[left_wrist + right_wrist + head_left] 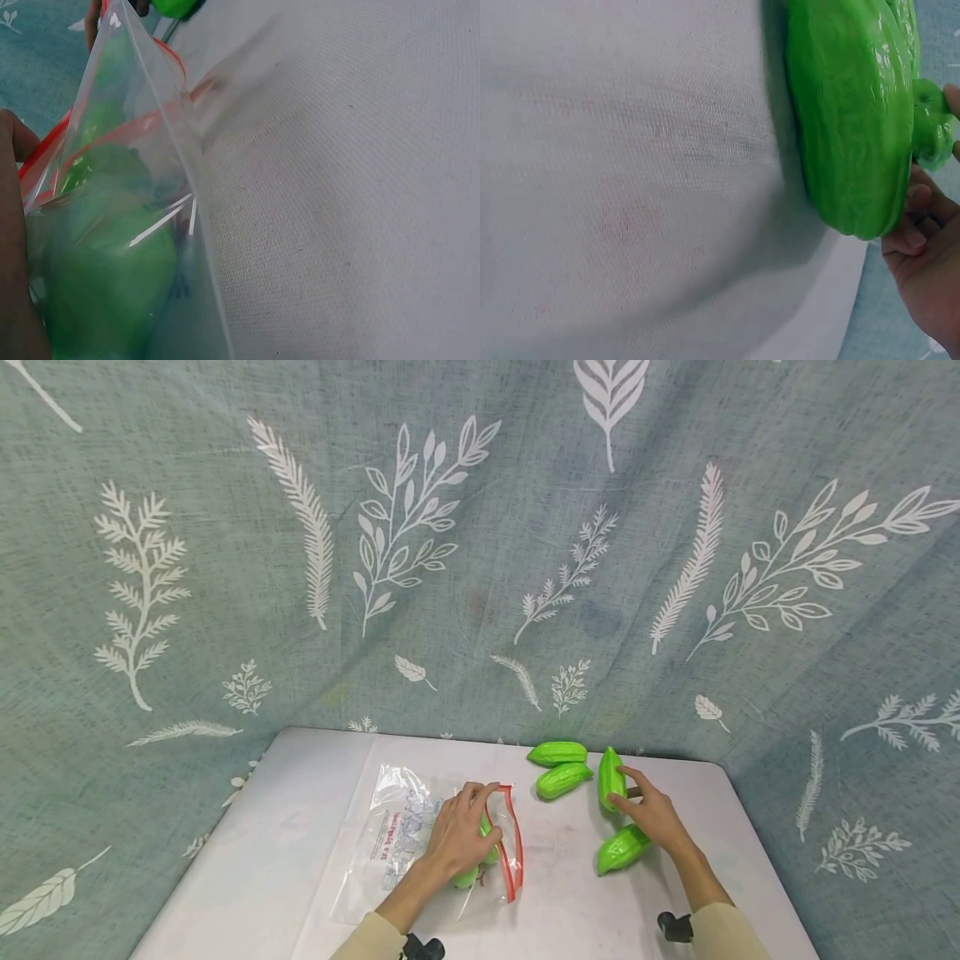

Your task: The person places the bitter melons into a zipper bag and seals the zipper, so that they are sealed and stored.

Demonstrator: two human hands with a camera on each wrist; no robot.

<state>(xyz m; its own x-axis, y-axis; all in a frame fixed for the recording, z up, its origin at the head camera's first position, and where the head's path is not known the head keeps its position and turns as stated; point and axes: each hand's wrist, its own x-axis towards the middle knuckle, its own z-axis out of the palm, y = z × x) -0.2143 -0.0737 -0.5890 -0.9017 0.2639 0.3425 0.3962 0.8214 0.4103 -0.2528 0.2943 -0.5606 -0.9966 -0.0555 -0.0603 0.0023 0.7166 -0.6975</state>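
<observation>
My left hand (461, 831) grips the clear zip bag (378, 847) near its red-edged mouth, which gapes toward the right. Inside the bag lie green bitter melons (105, 277), partly hidden by my hand and blurred by the plastic. On the right, my right hand (654, 814) pinches a glossy, ridged bitter melon (609, 777) between thumb and fingers; its end (932, 124) shows at the fingertips in the right wrist view. Just below that hand rests another bitter melon (622, 850), which fills much of the right wrist view.
Two more bitter melons (557, 753) lie side by side near the back of the white table (555, 877). A grey-green cloth (480, 568) with white leaf prints hangs behind the table and along its sides.
</observation>
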